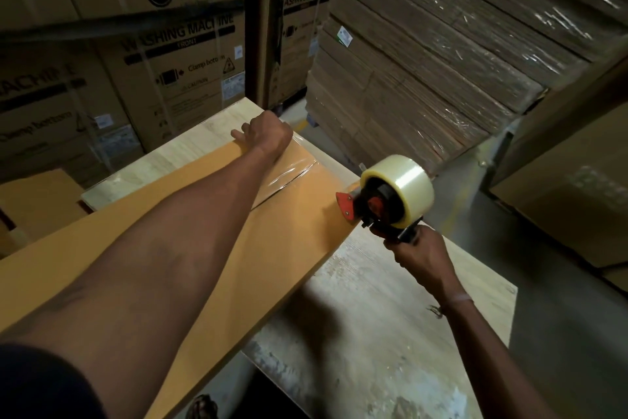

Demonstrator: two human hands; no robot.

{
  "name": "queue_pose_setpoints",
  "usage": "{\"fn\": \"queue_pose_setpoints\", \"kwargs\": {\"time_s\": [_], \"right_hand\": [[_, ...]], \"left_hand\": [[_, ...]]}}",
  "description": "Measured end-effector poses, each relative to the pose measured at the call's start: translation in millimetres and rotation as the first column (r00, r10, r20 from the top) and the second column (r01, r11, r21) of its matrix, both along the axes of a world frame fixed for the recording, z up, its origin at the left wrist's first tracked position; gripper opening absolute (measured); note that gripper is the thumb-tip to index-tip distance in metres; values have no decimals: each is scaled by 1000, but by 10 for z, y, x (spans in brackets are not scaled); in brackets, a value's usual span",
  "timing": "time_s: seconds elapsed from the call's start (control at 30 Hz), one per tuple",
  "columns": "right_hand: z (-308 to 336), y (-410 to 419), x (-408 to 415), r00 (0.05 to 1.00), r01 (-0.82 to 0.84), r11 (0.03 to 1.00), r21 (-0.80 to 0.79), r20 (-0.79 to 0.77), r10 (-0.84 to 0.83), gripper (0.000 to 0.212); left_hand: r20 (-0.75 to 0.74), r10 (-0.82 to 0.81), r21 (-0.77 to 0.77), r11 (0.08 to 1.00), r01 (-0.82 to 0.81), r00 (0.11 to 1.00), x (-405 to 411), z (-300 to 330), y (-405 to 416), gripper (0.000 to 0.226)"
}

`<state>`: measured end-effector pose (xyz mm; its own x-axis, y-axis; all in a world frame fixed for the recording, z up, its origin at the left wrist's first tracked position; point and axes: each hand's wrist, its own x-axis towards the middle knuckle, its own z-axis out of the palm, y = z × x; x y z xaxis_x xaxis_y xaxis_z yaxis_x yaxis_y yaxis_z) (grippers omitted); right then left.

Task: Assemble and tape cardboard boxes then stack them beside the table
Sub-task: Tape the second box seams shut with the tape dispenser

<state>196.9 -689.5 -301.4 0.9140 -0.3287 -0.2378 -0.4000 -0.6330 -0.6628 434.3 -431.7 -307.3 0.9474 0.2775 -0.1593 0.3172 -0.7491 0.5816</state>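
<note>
Tape end is pressed down by left hand at far edge of box. Tape dispenser, gripped by right hand, should be drawn straight along seam, kept taut.

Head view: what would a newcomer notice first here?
The tape gun with its clear roll, gripped by the right hand at centre right. Then the left hand pressing tape onto the far end of the box on the table.
</note>
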Motion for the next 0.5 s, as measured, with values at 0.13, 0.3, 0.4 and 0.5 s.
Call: {"fn": "queue_pose_setpoints", "kwargs": {"time_s": [0.13, 0.3, 0.4, 0.5], "right_hand": [[-75, -114, -124, 1000, -19, 998, -60, 8, 20, 12], [-220, -228, -300, 1000, 14, 999, -30, 20, -13, 13], [-358, -318, -426, 998, -17, 999, -44, 52, 19, 52], [-405, -373, -540, 996, -32, 998, -55, 83, 36, 49]], "left_hand": [[15, 4, 18, 1000, -4, 1000, -18, -7, -13, 27], [30, 5, 22, 1000, -6, 1000, -50, 10, -21, 28], [44, 10, 31, 999, -11, 999, -67, 8, -26, 26], [42, 13, 29, 999, -14, 999, -69, 17, -24, 24]]}}
